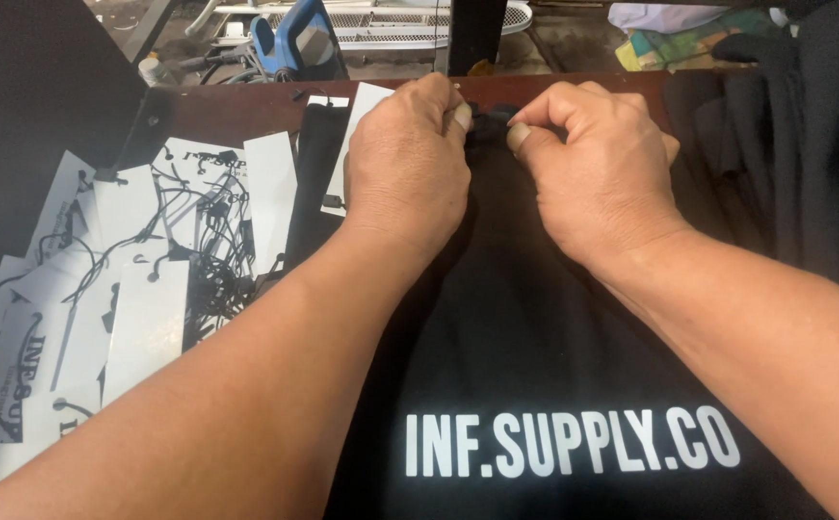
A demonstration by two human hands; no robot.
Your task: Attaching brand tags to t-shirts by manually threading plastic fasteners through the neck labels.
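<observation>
A black garment (535, 337) with white printed lettering lies flat on the dark wooden table (217, 111) in front of me. My left hand (405, 169) and my right hand (598, 173) meet at the garment's far edge, near its neck. Both hands have fingers pinched together on the black fabric there. A small pin or tag fastener seems to sit at my left fingertips, too small to tell. A white tag (352, 144) with a black string lies just left of my left hand.
Several white hang tags (140, 279) with black strings are spread over the table's left side. A stack of black garments (805, 144) lies at the right. Beyond the far edge are a blue machine (294, 43), a white grille and coloured cloth.
</observation>
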